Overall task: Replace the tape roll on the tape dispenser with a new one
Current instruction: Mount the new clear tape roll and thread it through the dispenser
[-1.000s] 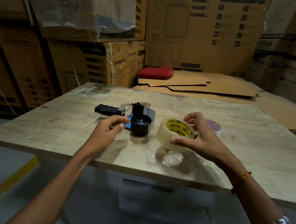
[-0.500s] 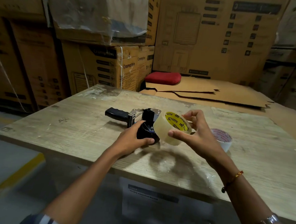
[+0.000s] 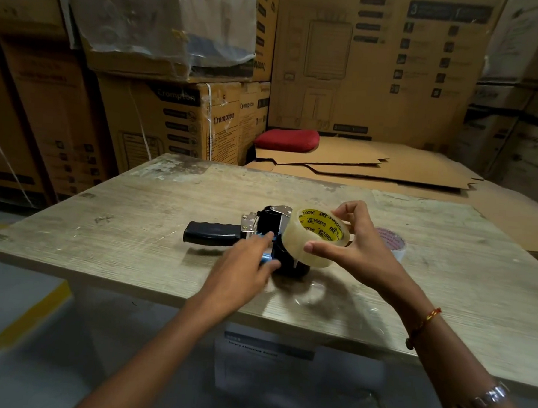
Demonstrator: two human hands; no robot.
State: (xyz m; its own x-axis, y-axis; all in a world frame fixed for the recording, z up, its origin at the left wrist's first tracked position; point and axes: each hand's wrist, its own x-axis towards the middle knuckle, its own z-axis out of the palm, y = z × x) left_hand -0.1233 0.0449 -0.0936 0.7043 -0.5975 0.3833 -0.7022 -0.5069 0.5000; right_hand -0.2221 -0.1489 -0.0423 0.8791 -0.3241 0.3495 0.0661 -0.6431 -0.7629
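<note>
- Head view, nearest first: two bare forearms reach in from the bottom edge, the right one wearing a metal wristband and a red-orange thread bracelet.
- The left hand is motion-blurred; its fingers lie against the blue and black body of the tape dispenser, but whether they curl round it cannot be told.
- The right hand pinches the new tape roll, thumb on its near rim and fingers over the far edge. The clear roll with its yellow printed core is tilted, held against the dispenser's right side, above the desk.
- The dispenser lies on the desk with its black handle pointing left and its metal plate on top.
- Just beyond the right hand, a second roll with red print lies flat on the desk, partly hidden.
- Behind the desk lie flattened cardboard sheets with a red cushion at their far left.
- Stacked cardboard boxes fill the background.
</note>
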